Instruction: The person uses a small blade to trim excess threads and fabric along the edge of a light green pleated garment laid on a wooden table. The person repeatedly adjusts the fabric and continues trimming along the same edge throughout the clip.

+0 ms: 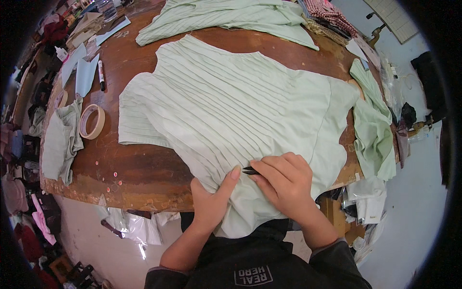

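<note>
A pale green pleated garment piece [226,91] lies spread across the wooden table, its near end hanging over the front edge toward me. My left hand [211,202] grips the cloth near that edge, thumb on top and the other fingers hidden beneath the fabric. Between the fingers of my right hand [288,183] is a small black pointed tool [250,170]. Its dark tip points left, close to my left thumb and just over the pleats. Most of the tool is covered by my hand, so its exact kind does not show.
At the left of the brown table [139,168] are a masking tape roll [92,122], a marker [101,75], blue paper pieces [86,76] and a crumpled grey-green cloth [62,142]. More green fabric lies at the far side [226,17] and right [373,130]. Folded checked cloths [329,17] sit far right.
</note>
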Tool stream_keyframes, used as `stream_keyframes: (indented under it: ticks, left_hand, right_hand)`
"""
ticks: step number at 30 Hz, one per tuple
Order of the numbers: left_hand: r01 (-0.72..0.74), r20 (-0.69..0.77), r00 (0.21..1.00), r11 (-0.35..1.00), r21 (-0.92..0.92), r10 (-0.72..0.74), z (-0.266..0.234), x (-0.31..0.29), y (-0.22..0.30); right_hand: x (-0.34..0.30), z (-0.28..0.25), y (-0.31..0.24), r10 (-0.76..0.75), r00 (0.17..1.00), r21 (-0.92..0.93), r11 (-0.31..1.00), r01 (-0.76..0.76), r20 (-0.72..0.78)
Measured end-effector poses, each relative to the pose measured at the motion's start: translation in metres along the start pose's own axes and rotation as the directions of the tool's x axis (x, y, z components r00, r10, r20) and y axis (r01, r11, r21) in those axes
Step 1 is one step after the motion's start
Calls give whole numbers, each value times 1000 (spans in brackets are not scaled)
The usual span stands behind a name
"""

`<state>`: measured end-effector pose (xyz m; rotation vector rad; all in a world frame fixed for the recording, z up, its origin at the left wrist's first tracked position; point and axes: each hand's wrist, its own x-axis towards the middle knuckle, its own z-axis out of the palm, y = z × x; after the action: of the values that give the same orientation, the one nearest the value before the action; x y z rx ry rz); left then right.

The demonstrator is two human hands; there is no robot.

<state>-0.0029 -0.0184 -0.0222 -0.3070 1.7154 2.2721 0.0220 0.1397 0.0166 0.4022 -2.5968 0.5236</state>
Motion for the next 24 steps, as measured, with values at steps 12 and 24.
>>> stream_keyframes:
  ticks: [12,24]
  left_hand:
    - [-53,56,997,996,-76,57,-1,0,-2]
    - [-704,-605,504,699,125,616,-106,37,59]
  right_hand:
    - [-6,5,4,84,995,216,974,-72,-47]
    - [-40,30,-13,81,969,323,933,-157,235]
